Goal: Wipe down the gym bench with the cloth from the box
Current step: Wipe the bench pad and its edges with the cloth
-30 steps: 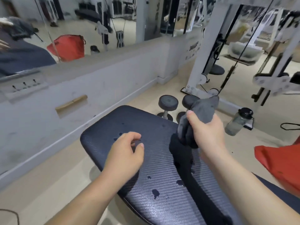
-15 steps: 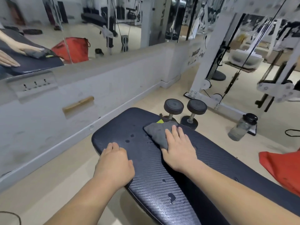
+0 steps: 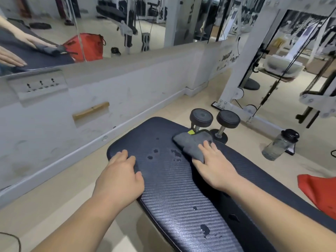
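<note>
A: Where is the cloth (image 3: pixel 192 142)?

B: On the gym bench (image 3: pixel 169 186), towards its far end and close to the right-hand edge of the pad. It is grey and folded, and a small yellow tag (image 3: pixel 191 132) shows at its far edge.

A: Which hand has it?

B: The right hand (image 3: pixel 216 169). It lies palm down on the near part of the cloth, fingers straight and together, pressing it flat against the pad rather than gripping it. The far part of the cloth sticks out beyond the fingertips.

A: And the left hand (image 3: pixel 120 177)?

B: It is apart from the cloth, resting palm down on the left edge of the same end of the bench. Its fingers are relaxed and lie on the pad, holding nothing.

A: What lies between the two hands?

B: Bare dark pad with several wet spots (image 3: pixel 154 154), the nearest just beside the cloth's left edge. More wet marks sit further down the pad, nearer the person.

A: Anything around the bench?

B: Two dumbbells (image 3: pixel 201 118) stand on end on the floor (image 3: pixel 54 206) just past the cloth. A clear water bottle (image 3: pixel 280 144) is further right, and part of a red bag (image 3: pixel 320 193) shows at the right edge. The mirror (image 3: pixel 109 24) on the wall reflects both hands, flat on the bench.
</note>
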A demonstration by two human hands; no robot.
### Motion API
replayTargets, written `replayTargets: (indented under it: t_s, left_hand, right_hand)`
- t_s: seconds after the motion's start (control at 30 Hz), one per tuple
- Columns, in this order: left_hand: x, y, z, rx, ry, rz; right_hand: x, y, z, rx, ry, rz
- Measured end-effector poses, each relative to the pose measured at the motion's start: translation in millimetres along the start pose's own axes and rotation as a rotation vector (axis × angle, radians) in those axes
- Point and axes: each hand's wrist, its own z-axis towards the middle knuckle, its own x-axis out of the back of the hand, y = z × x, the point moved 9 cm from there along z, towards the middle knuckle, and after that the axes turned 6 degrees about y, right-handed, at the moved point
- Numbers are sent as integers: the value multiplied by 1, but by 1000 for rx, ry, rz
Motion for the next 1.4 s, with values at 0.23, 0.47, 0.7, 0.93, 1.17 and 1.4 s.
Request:
replayTargets:
  t_s: [0.23, 0.47, 0.7, 0.93, 1.17, 1.4]
  left_hand:
    - [-4, -3, 0, 28, -36, -60]
    - [6, -13, -3, 69, 8, -115]
    - [10, -16, 2, 128, 57, -174]
    - [15, -30, 0, 115, 57, -206]
    - [9, -27, 3, 68, 83, -156]
    - [11, -30, 0, 62, 48, -208]
  right_hand:
    - [13, 31, 51, -81, 75, -56]
    - [1, 10, 18, -41, 97, -96]
    - [5, 14, 44, -43, 56, -60]
    - [6, -2, 64, -91, 108, -91]
    - [-11, -15, 13, -31, 57, -58]
    - [-4, -27, 71, -116, 62, -46]
